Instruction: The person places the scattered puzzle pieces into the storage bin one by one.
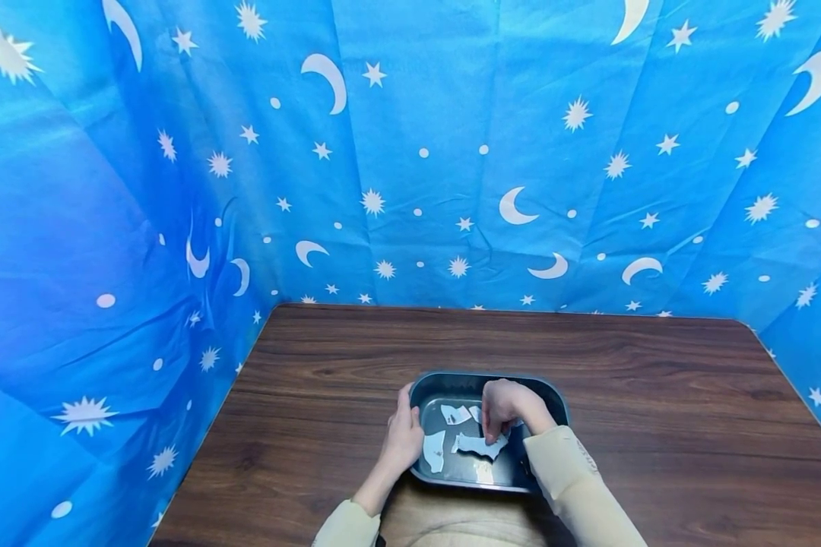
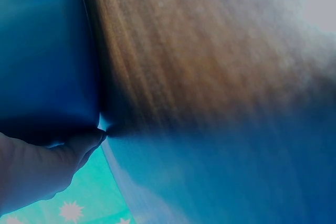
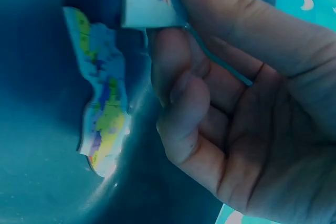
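A dark rounded rectangular tray (image 1: 451,479) stands on the table with several irregular flat pieces in it. My left hand (image 1: 404,434) grips the tray's left side, thumb at the rim; in the left wrist view only part of the hand (image 2: 47,166) shows beside the tray wall (image 2: 47,51). Over the tray, my right hand (image 1: 509,406) pinches a pale irregular piece (image 1: 475,446). In the right wrist view, thumb and fingers hold a light printed piece (image 3: 144,6). Below it in the tray lies a jagged piece printed like a coloured map (image 3: 107,98).
Inside the tray, a pale piece (image 1: 434,450) lies at the left and another (image 1: 454,414) towards the back. Around the tray spreads a brown wood-grain table (image 1: 657,395). Blue cloth (image 1: 417,175) with moons and stars hangs behind and at the sides.
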Motion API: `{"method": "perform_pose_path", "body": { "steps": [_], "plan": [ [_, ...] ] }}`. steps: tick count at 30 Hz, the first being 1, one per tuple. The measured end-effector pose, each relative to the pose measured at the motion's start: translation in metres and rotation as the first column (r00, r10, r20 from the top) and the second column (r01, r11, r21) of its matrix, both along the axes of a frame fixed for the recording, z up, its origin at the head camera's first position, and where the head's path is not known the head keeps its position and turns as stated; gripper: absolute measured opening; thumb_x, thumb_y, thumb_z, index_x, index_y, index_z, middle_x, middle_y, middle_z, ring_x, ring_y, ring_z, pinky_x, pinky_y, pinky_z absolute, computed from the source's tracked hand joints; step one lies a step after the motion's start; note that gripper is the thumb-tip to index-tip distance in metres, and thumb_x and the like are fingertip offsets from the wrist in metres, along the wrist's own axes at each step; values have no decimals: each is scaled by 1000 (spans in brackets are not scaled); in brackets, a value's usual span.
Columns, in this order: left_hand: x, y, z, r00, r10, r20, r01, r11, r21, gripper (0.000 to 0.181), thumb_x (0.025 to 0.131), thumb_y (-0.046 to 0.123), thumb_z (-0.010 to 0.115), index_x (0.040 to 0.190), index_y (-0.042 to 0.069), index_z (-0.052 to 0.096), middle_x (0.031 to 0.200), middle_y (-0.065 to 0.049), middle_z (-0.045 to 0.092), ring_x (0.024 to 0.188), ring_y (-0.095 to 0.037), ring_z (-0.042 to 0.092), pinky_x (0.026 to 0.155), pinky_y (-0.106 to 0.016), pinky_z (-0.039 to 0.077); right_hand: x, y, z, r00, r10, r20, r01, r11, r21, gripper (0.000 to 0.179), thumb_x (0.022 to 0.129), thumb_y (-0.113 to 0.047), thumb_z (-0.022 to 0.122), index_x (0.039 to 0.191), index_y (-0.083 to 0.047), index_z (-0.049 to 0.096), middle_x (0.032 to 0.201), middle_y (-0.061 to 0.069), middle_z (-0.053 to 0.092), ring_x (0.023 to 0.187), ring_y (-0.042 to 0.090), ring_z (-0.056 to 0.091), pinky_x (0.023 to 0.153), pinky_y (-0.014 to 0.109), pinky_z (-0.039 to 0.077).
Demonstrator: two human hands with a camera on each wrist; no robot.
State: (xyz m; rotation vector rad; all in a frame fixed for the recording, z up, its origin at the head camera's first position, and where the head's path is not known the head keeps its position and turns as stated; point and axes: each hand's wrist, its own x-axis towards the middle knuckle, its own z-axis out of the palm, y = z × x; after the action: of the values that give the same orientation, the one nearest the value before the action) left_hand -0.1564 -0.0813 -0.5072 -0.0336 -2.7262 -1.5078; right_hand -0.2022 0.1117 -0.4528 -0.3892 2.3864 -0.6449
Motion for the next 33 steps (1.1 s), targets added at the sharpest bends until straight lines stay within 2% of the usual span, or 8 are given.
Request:
{"method": "perform_pose_path", "body": {
  "steps": [6, 11, 14, 23, 28, 33],
  "plan": [
    [1, 0, 1, 1000, -7, -12, 7, 1000, -10, 38, 96, -1, 36, 133, 2, 34, 127, -26, 50, 118, -40, 45, 97, -53, 35, 9, -4, -5, 998, 24, -54, -18, 995, 100, 18, 62, 1, 81, 54, -9, 68, 54, -3, 59, 48, 10, 50, 47, 23, 45],
    [1, -1, 1, 999, -8, -50, 6, 999, -38, 37, 94, -3, 38, 132, 0, 36, 122, -28, 52, 113, -42, 49, 94, -53, 38, 14, -5, -7, 998, 12, -64, -2, 990, 141, 20, 61, 3, 82, 53, -9, 67, 55, -2, 58, 49, 11, 51, 46, 24, 46],
    [1, -1, 1, 999, -15, -48, 13, 999, -35, 37, 95, -3, 37, 132, 0, 36, 123, -28, 52, 115, -42, 48, 94, -54, 37, 16, -5, -8, 997, 23, -76, -10, 985, 170, 22, 60, 2, 82, 51, -10, 66, 54, -2, 59, 47, 12, 52, 45, 23, 45],
    [1, -1, 2, 999, -21, -38, 19, 999, -39, 38, 95, -3, 37, 133, -1, 35, 124, -28, 51, 115, -42, 48, 94, -54, 37, 19, -1, 2, 994, 53, -98, -30, 974, 225, 20, 62, -3, 83, 54, -13, 67, 56, -2, 58, 49, 14, 56, 45, 24, 43],
    [0, 0, 3, 999, -19, -28, 18, 999, -26, 38, 96, -2, 36, 134, -1, 34, 126, -27, 49, 117, -42, 46, 96, -54, 36, 21, 5, 13, 985, 97, -145, -67, 978, 197, 18, 63, -4, 82, 56, -15, 68, 53, -3, 58, 48, 13, 55, 44, 23, 40],
    [0, -1, 2, 1000, -14, -10, 14, 1000, -16, 39, 96, -1, 36, 135, 0, 33, 128, -27, 49, 119, -41, 44, 97, -53, 35, 22, 15, 22, 979, 96, -179, -75, 990, 121, 16, 66, -4, 80, 60, -13, 69, 55, -5, 58, 50, 11, 53, 47, 24, 40]
  ]
}}
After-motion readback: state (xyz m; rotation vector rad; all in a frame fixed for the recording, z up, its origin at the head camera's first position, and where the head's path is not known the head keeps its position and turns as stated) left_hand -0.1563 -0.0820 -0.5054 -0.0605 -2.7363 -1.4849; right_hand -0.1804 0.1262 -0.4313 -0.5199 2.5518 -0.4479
